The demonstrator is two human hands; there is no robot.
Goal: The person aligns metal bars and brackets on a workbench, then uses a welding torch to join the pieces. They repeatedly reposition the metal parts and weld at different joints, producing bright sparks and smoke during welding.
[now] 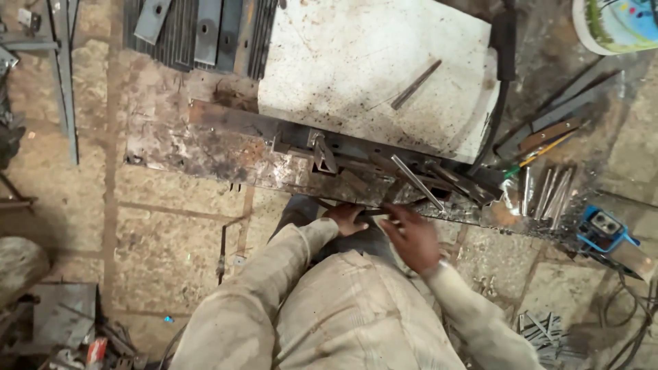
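I look down at my own beige shirt and sleeves. My left hand rests with curled fingers at the near edge of a rusty metal plate lying on the floor. My right hand hovers with fingers spread just below that edge, close to a pile of short steel bars and angle pieces. A thin dark piece lies between the two hands; whether either hand grips it cannot be told. A white board lies behind the plate with a single rod on it.
Flat steel strips lie at the top left. Long bars and a pencil lie at right, near shiny rods, a blue tool, cables and a white bucket. Scrap metal sits bottom left on stone paving.
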